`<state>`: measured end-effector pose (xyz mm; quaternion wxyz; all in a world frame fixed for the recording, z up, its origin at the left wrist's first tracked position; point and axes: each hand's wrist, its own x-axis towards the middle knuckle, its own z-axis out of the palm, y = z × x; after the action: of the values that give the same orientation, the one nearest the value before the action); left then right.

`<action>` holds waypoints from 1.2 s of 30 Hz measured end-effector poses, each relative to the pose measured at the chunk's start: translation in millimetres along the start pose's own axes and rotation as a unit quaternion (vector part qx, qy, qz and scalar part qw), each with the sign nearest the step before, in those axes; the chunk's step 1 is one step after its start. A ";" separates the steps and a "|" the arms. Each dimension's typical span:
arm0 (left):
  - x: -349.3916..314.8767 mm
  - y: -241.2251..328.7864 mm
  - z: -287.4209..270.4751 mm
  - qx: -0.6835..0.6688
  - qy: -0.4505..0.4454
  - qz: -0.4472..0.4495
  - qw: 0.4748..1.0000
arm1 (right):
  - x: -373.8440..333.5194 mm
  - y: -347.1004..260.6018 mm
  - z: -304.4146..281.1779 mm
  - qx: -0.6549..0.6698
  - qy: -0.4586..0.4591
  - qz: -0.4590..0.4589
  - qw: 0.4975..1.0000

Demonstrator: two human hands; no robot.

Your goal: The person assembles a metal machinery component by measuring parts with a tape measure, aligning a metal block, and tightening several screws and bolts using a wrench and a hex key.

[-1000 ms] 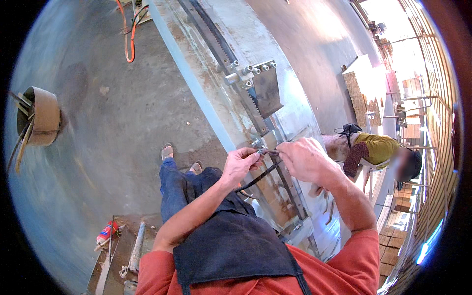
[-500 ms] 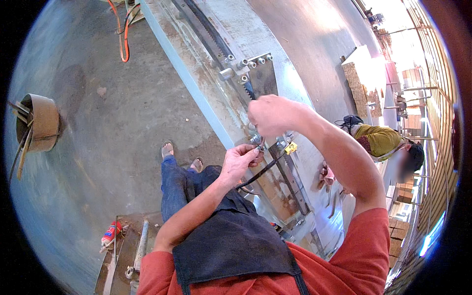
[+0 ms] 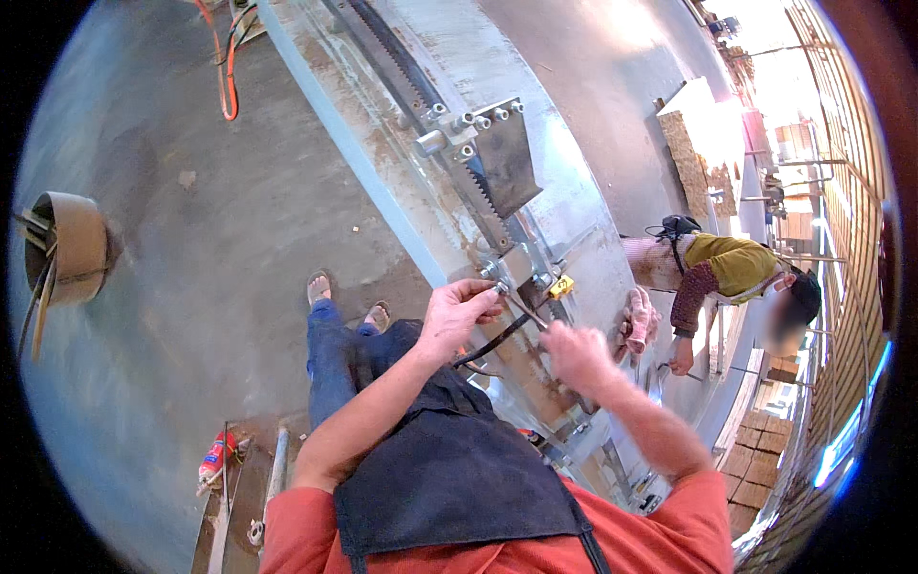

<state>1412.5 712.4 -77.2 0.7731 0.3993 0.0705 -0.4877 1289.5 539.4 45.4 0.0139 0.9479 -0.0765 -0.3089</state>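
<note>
My left hand (image 3: 461, 314) is closed, thumb and forefinger pinching a small metal bolt (image 3: 501, 287) beside the machine's steel block (image 3: 517, 265). My right hand (image 3: 579, 358), smeared by motion, is wrapped round the end of a thin metal wrench (image 3: 528, 312). The wrench slants up and left from that hand toward the bolt; its exact jaw shape is too small to tell. A yellow tag (image 3: 561, 287) sits just right of the block, near a black cable (image 3: 502, 342) that runs below my left hand.
The long pale-blue machine bed (image 3: 356, 182) carries a toothed rack (image 3: 382, 48) and a bolted plate (image 3: 505, 158). Pink gloves (image 3: 638, 319) lie to the right, near a bending co-worker (image 3: 732, 273). A rusty bin (image 3: 78, 249) stands far left; a red bottle (image 3: 217, 457) lies lower left.
My right hand has swung down and toward me, from above the block to below it, bringing the wrench into view. The left hand stays at the bolt. The co-worker's arm now shows reaching down.
</note>
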 end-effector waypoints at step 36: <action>4.1 -1.7 -5.5 0.021 -0.005 0.007 1.000 | 10.1 -10.5 -13.0 0.023 0.045 0.011 0.999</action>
<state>1414.8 713.0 -83.8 0.7682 0.4136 0.0537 -0.4857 1306.5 547.9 49.3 -0.0013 0.9600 -0.0935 -0.2639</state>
